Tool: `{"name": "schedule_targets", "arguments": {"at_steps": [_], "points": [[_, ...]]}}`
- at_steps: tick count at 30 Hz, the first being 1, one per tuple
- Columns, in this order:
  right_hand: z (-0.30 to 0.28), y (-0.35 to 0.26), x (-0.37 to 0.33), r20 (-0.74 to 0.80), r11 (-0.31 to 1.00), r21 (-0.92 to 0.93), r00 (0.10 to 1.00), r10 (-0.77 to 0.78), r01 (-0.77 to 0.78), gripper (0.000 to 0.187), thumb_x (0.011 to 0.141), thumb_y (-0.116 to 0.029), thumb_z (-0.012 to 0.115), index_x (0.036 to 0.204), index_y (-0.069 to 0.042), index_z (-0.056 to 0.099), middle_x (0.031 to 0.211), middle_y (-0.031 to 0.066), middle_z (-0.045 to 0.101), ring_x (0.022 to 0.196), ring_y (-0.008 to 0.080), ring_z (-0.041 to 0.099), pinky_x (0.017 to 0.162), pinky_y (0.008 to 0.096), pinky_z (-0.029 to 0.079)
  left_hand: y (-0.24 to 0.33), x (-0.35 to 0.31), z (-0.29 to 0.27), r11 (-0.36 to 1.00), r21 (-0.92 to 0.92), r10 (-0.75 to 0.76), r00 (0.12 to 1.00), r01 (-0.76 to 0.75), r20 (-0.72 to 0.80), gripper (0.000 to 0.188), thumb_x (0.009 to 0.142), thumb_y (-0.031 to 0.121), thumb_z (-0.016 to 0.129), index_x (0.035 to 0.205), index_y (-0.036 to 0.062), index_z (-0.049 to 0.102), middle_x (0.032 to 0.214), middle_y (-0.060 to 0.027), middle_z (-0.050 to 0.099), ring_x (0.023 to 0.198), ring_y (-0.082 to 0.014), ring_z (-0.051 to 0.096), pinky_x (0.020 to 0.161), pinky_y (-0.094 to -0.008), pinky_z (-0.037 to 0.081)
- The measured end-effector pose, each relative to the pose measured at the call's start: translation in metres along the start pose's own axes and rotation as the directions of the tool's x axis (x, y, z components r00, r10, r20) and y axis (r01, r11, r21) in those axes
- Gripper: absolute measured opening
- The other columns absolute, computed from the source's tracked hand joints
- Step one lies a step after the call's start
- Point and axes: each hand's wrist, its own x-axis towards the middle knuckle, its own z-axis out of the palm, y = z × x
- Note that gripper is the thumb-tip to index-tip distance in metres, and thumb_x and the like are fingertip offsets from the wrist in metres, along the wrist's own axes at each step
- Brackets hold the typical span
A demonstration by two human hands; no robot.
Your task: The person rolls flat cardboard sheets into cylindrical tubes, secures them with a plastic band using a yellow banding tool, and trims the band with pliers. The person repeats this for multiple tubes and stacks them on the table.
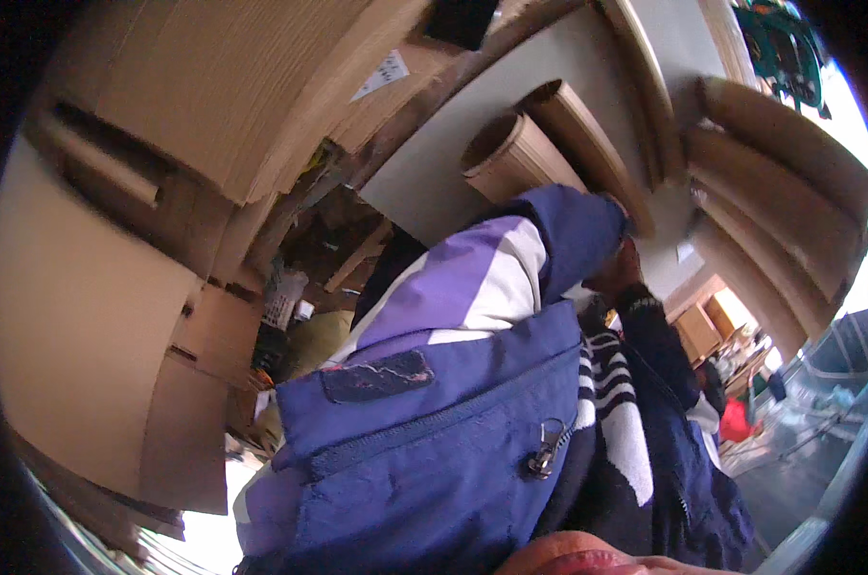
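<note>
Brown card rolls [534,161] on a pale board [429,158], bare to its left edge.
Left hand [613,202], mostly hidden, and right hand [627,268] sit close together by the rolls; I cannot tell whether either grips anything. One roll runs behind the left sleeve [462,283]; curved sheets [779,187] hem the right side.
</note>
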Motion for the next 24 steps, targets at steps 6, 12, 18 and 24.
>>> {"name": "schedule_targets", "arguments": {"at_steps": [6, 12, 18, 24], "points": [[0.005, 0.026, 0.018, -0.135, 0.978, 0.018, 0.970, -0.201, 0.205, 0.098, 0.063, -0.038, 0.084, 0.142, -0.005, 0.036, 0.137, 0.0183, 0.051, 0.123, 0.0325, 0.052, 0.106, 0.0406, 0.043, -0.005, 0.002, -0.002, 0.991, 0.093, -0.102, 0.991, 0.094, 0.085, 0.077, 0.066, 0.043, 0.077, 0.128, 0.0033, 0.055, 0.128, -0.0214, 0.057, 0.115, -0.0356, 0.058, 0.098, -0.0466, 0.048], [0.022, 0.040, 0.017, 0.018, 0.987, 0.151, 0.999, 0.046, -0.048, 0.100, 0.047, -0.035, 0.092, 0.133, -0.007, 0.049, 0.135, 0.0177, 0.053, 0.125, 0.0362, 0.051, 0.105, 0.0438, 0.043, -0.006, 0.015, -0.009, 0.951, 0.224, -0.262, 0.939, 0.212, 0.223, 0.077, 0.066, 0.042, 0.078, 0.128, 0.0025, 0.055, 0.127, -0.0220, 0.057, 0.114, -0.0358, 0.058, 0.097, -0.0463, 0.048], [0.060, 0.035, 0.013, -0.249, 0.975, 0.118, 0.957, -0.152, 0.186, 0.090, 0.053, -0.038, 0.089, 0.131, -0.010, 0.053, 0.134, 0.0169, 0.054, 0.127, 0.0348, 0.050, 0.106, 0.0460, 0.042, 0.038, -0.006, 0.030, 0.852, 0.424, -0.352, 0.936, 0.307, 0.030, 0.080, 0.067, 0.044, 0.077, 0.129, 0.0030, 0.049, 0.131, -0.0234, 0.053, 0.122, -0.0373, 0.052, 0.102, -0.0480, 0.043], [0.065, 0.042, -0.007, -0.330, 0.955, 0.156, 0.924, -0.191, 0.253, 0.082, 0.063, -0.051, 0.082, 0.131, -0.013, 0.056, 0.132, 0.0136, 0.057, 0.124, 0.0332, 0.053, 0.104, 0.0434, 0.044, 0.043, -0.001, 0.071, 0.783, 0.363, -0.533, 0.846, 0.505, -0.028, 0.096, 0.066, 0.045, 0.079, 0.142, 0.0071, 0.036, 0.138, -0.0205, 0.046, 0.132, -0.0379, 0.040, 0.110, -0.0519, 0.031]]}}
